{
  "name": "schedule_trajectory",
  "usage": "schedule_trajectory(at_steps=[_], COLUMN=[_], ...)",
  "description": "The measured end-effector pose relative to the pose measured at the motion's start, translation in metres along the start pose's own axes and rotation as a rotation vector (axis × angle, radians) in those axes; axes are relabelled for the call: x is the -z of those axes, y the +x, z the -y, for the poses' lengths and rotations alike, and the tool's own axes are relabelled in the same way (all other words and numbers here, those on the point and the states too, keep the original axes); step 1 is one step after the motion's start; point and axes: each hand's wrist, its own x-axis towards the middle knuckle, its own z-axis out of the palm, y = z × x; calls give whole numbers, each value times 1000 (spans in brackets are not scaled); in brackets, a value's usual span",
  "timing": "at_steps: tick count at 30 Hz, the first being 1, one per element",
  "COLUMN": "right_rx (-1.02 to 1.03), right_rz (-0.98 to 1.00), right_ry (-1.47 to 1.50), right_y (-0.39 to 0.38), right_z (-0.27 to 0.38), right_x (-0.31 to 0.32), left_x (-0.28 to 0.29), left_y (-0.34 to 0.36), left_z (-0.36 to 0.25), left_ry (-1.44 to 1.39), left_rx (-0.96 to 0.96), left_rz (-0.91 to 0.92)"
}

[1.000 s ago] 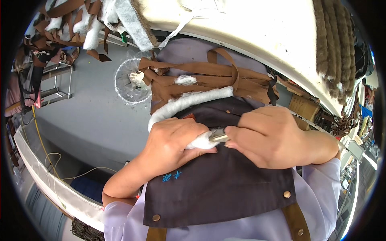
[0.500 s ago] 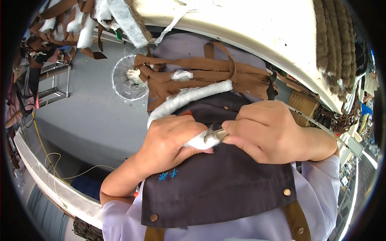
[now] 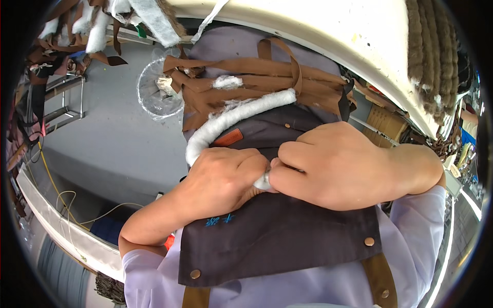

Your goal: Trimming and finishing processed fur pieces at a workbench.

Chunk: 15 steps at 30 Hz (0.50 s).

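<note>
Over my dark apron (image 3: 277,246), my left hand (image 3: 223,182) is closed round a white fluffy padding roll; a short bit of it (image 3: 261,180) shows at the fingertips. My right hand (image 3: 334,167) is pinched right up against that end, its fingertips touching my left hand's; what sits inside the pinch is hidden. The long part of the white padding roll (image 3: 241,110) curves up from behind my left hand and lies across my lap. Beyond it are brown fabric strips (image 3: 313,74) with a loose white tuft (image 3: 226,82) on them.
A white table edge (image 3: 354,56) runs across the top, brown fur pieces (image 3: 431,56) at its right. A plastic-lined bin (image 3: 149,102) stands on the grey floor. Padded strips (image 3: 97,33) hang top left, above a metal-framed stool (image 3: 72,113). A cardboard box (image 3: 382,126) is at right.
My right hand has shifted left against my left hand. The metal tool that showed between its fingers earlier is now hidden, and less white padding shows. The whole view has shifted slightly.
</note>
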Motion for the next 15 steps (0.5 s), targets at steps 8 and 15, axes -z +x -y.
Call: schedule_trajectory(at_steps=[8, 15], right_rx=[-97, -597], right_rz=[-231, -649], right_ry=[208, -899], right_y=[-9, -74], right_z=[-38, -163], right_x=[30, 59], left_x=[22, 34], left_y=[9, 15], left_z=[4, -5], left_ry=[-95, -195], left_rx=[97, 224], left_rz=[-136, -308])
